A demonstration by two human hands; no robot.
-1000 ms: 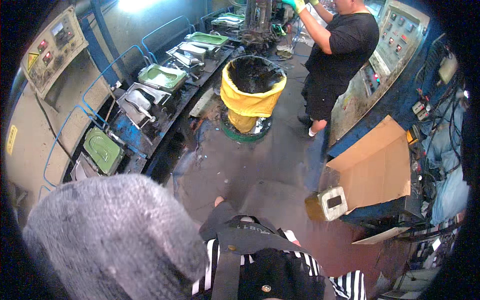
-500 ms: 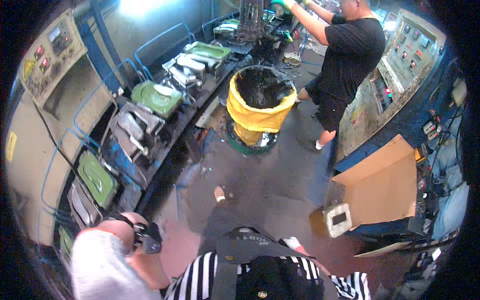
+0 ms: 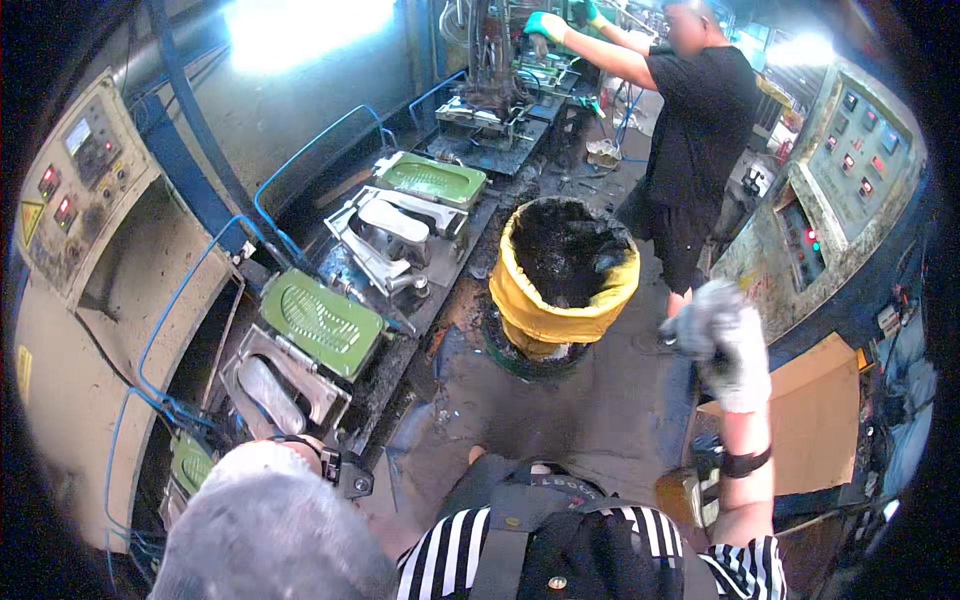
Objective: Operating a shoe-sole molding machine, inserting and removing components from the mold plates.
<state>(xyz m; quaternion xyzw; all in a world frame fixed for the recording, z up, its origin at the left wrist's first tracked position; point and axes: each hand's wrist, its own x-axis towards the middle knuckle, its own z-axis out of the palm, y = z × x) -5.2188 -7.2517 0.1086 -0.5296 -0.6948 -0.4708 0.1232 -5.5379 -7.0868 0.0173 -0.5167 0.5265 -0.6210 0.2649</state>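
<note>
Near the yellow-lined bin (image 3: 563, 290), the gloved right hand (image 3: 722, 340) hung loosely curled, holding nothing; the left hand's (image 3: 270, 530) grip was unclear.

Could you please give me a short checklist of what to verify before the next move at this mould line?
1. Right hand gloved and raised, holding nothing: ok.
2. Left hand gloved; what it holds: cannot tell.
3. Nearest green mould lid raised, open: ok.
4. Grey mould cavity beneath it in view: ok.
5. Yellow-lined bin upright on the floor: ok.
6. Co-worker apart, busy at the far machine: ok.
</note>
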